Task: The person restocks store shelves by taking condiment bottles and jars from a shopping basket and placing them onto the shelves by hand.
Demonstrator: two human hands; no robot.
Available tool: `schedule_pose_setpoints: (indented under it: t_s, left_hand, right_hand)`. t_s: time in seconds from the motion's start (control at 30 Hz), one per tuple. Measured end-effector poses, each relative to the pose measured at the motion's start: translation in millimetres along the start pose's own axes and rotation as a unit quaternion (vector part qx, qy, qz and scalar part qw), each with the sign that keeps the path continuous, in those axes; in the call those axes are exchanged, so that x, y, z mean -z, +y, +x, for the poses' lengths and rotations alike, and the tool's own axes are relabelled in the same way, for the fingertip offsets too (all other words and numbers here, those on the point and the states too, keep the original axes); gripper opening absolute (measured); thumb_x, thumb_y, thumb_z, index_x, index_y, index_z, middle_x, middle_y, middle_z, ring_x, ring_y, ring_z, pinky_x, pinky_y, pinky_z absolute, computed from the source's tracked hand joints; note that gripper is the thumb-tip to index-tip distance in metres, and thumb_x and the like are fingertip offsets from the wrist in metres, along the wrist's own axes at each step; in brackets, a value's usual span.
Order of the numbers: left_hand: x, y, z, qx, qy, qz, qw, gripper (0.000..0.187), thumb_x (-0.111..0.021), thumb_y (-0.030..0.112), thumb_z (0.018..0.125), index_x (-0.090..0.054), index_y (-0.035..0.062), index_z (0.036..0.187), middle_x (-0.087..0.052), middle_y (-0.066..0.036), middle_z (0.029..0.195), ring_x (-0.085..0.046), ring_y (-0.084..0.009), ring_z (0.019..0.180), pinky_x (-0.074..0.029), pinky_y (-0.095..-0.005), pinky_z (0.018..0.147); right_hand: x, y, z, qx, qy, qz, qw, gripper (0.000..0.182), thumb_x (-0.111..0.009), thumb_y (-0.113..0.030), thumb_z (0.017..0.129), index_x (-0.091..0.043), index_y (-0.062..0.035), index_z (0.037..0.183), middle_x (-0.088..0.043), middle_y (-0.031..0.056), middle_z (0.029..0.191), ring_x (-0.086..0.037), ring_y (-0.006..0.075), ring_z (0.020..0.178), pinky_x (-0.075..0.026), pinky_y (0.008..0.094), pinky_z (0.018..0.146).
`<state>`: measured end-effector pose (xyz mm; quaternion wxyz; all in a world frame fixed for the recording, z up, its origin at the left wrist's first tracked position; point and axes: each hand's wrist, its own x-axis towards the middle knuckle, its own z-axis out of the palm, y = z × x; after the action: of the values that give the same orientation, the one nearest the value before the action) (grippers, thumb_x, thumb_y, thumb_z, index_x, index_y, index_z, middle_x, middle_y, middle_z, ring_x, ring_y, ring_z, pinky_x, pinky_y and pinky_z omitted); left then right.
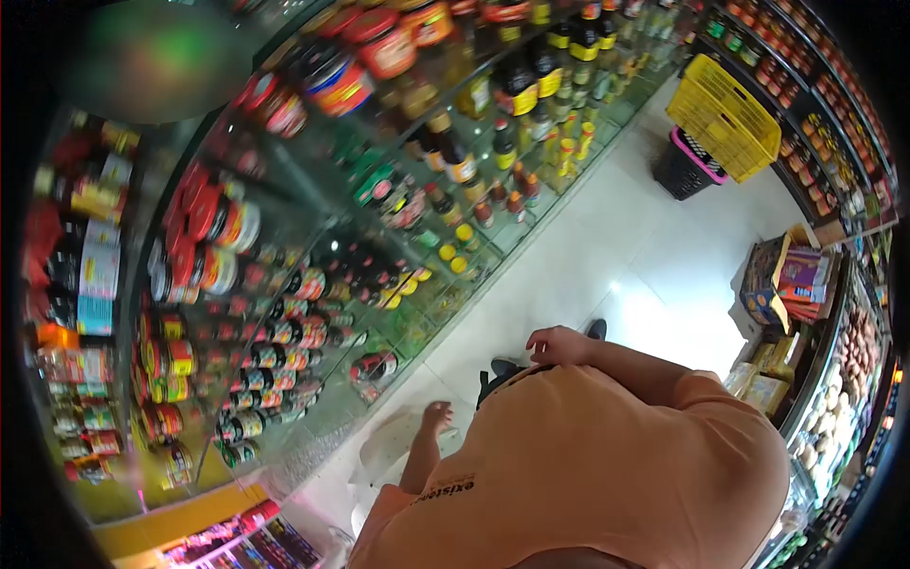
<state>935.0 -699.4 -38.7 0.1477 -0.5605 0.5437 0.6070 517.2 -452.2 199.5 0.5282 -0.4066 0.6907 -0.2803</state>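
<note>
My right hand point(557, 345) is in front of my waist, over the floor, its fingers loosely bent and apart. It holds nothing that I can see. Lower on the left is my left hand point(437, 417), small in view, with loosely curled fingers and no object visible in it. Nearest to it are the glass shelves, where a lying jar with a dark red label point(373, 367) sits near the edge. A pale, rounded shape point(391, 444) shows below that hand; I cannot make out what it is.
Glass shelves point(441, 327) with sauce bottles point(519, 90) and red-lidded jars point(223, 223) line the left. Across the tiled floor point(607, 251), a yellow basket point(725, 114) rests on a black basket with a pink rim point(684, 171). Cartons point(763, 284) and produce point(834, 412) are on the right.
</note>
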Motion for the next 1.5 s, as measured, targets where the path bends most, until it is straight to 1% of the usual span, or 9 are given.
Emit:
schedule_pose_setpoints:
  t_s: [0.13,0.3,0.43,0.47,0.67,0.8,1.0,1.23,1.5]
  left_hand:
    - [-74,14,19,0.055,-0.054,-0.051,0.996,0.03,-0.066,0.023,0.093,-0.064,-0.0001,0.113,-0.066,-0.009,0.08,-0.06,-0.0165,0.058,-0.048,-0.0287,0.049]
    - [-186,116,-8,0.032,-0.026,-0.012,0.999,0.031,-0.066,0.022,0.094,-0.06,-0.0014,0.112,-0.064,-0.01,0.08,-0.058,-0.0171,0.059,-0.047,-0.0297,0.049]
    - [-264,194,-1,0.001,-0.067,0.152,0.986,0.028,-0.066,0.025,0.094,-0.061,-0.0001,0.104,-0.063,-0.009,0.077,-0.058,-0.0172,0.059,-0.049,-0.0319,0.052]
    - [-287,220,-9,-0.027,-0.069,0.22,0.973,0.027,-0.066,0.026,0.094,-0.062,0.0004,0.102,-0.062,-0.009,0.076,-0.058,-0.017,0.059,-0.05,-0.0324,0.053]
    - [-380,320,-7,-0.085,-0.088,0.256,0.959,0.026,-0.067,0.027,0.094,-0.063,0.0021,0.095,-0.061,-0.006,0.071,-0.059,-0.0152,0.059,-0.05,-0.0303,0.056]
    - [-435,363,8,-0.086,-0.106,0.31,0.941,0.025,-0.068,0.027,0.093,-0.064,0.0026,0.095,-0.062,-0.007,0.07,-0.059,-0.0156,0.059,-0.05,-0.0306,0.055]
    - [-505,407,77,-0.037,-0.131,0.338,0.931,0.026,-0.069,0.028,0.092,-0.064,0.0033,0.097,-0.062,-0.007,0.07,-0.059,-0.0163,0.058,-0.05,-0.0318,0.052]
    - [-610,508,130,-0.058,-0.177,0.298,0.936,0.026,-0.068,0.027,0.091,-0.064,0.0024,0.098,-0.062,-0.007,0.071,-0.059,-0.0159,0.058,-0.049,-0.0309,0.052]
    - [-690,644,167,-0.106,-0.166,0.239,0.951,0.024,-0.065,0.025,0.093,-0.065,0.0028,0.103,-0.061,-0.006,0.072,-0.058,-0.0143,0.059,-0.047,-0.029,0.052]
  right_hand:
    - [40,66,-71,-0.006,0.058,0.014,0.998,0.035,-0.067,-0.032,0.09,-0.064,-0.0088,0.116,-0.072,0.01,0.092,-0.069,0.0234,0.084,-0.053,0.0373,0.075]
    - [103,150,-190,-0.04,0.094,0.036,0.994,0.034,-0.065,-0.039,0.092,-0.069,-0.0065,0.1,-0.07,0.0127,0.088,-0.066,0.023,0.084,-0.051,0.0375,0.075]
    - [143,204,-283,-0.059,0.123,0.087,0.987,0.028,-0.066,-0.034,0.093,-0.068,-0.006,0.092,-0.069,0.0108,0.085,-0.062,0.0212,0.082,-0.05,0.0358,0.075]
    - [149,216,-302,-0.053,0.139,0.121,0.981,0.022,-0.066,-0.028,0.093,-0.068,-0.0061,0.092,-0.069,0.0058,0.083,-0.061,0.0169,0.079,-0.05,0.033,0.073]
    - [168,264,-373,-0.123,0.201,0.282,0.93,0.014,-0.065,-0.017,0.092,-0.068,-0.004,0.089,-0.065,-0.0001,0.079,-0.057,0.0087,0.07,-0.048,0.0273,0.063]
    - [181,286,-398,-0.145,0.257,0.384,0.875,0.012,-0.065,-0.014,0.092,-0.068,-0.0036,0.089,-0.064,-0.0006,0.078,-0.056,0.0083,0.068,-0.048,0.0276,0.061]
    - [218,356,-399,-0.183,0.335,0.342,0.859,0.014,-0.064,-0.017,0.093,-0.067,-0.0033,0.093,-0.068,0.0031,0.079,-0.059,0.0109,0.069,-0.049,0.029,0.062]
    - [364,382,-395,-0.245,0.357,0.256,0.864,0.013,-0.064,-0.015,0.091,-0.067,-0.0037,0.098,-0.07,0.0067,0.08,-0.062,0.0138,0.069,-0.05,0.0303,0.063]
    - [511,423,-363,-0.192,0.476,0.316,0.798,0.013,-0.059,-0.011,0.092,-0.063,-0.0047,0.102,-0.064,0.0036,0.081,-0.06,0.012,0.07,-0.051,0.0277,0.065]
